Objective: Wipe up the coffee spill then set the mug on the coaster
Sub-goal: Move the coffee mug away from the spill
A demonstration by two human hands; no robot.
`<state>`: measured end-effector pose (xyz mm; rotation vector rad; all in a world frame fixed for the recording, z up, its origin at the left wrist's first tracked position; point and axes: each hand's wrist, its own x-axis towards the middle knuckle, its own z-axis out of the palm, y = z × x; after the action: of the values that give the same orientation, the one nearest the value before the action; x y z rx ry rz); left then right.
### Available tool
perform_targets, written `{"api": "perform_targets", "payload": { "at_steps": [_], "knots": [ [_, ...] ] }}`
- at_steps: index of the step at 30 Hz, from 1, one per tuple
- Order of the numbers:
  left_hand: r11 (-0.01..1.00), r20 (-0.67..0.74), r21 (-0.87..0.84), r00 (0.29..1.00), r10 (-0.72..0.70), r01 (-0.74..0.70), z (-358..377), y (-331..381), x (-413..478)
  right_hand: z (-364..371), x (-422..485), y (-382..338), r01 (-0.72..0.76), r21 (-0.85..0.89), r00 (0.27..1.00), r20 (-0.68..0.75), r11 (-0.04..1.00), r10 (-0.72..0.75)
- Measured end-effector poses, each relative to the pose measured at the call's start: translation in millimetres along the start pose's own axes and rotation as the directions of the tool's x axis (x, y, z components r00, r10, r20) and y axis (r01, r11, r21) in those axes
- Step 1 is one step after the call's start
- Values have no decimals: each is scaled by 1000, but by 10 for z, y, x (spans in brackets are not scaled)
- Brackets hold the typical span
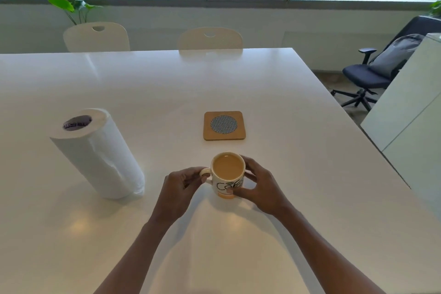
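A cream mug with black lettering stands upright on the white table, filled with light brown coffee. My left hand pinches its handle on the left side. My right hand wraps around the mug's right side, thumb on the front near the base. Just beyond the mug lies a square wooden coaster with a round patterned centre, with nothing on it. A roll of white paper towel stands upright to the left. No spilled coffee shows on the tabletop.
Two white chairs are tucked in at the table's far edge. A black office chair and a white cabinet stand off the table's right side. Windows and a plant lie beyond.
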<state>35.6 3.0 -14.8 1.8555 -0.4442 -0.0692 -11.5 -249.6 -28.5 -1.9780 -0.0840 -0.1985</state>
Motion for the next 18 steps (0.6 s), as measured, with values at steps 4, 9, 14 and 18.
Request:
{"api": "perform_targets", "payload": {
  "at_steps": [4,9,14,18],
  "knots": [
    [1000,5,9,1000,4,-4,-4,-34,24,7,6,20,4,53,1000,-17,999,-3],
    [999,16,33,1000,18,-18,-21,-48,49,2,42,-37,-2,71,1000,-18,997,4],
    [997,16,69,999,36,-37,-67,-90,75,16,58,-82,-7,80,1000,-19,997,9],
    [998,2,61,1000,25,-25,-144,-41,132,25,159,-154,12,81,1000,-5,997,-12]
  ]
}}
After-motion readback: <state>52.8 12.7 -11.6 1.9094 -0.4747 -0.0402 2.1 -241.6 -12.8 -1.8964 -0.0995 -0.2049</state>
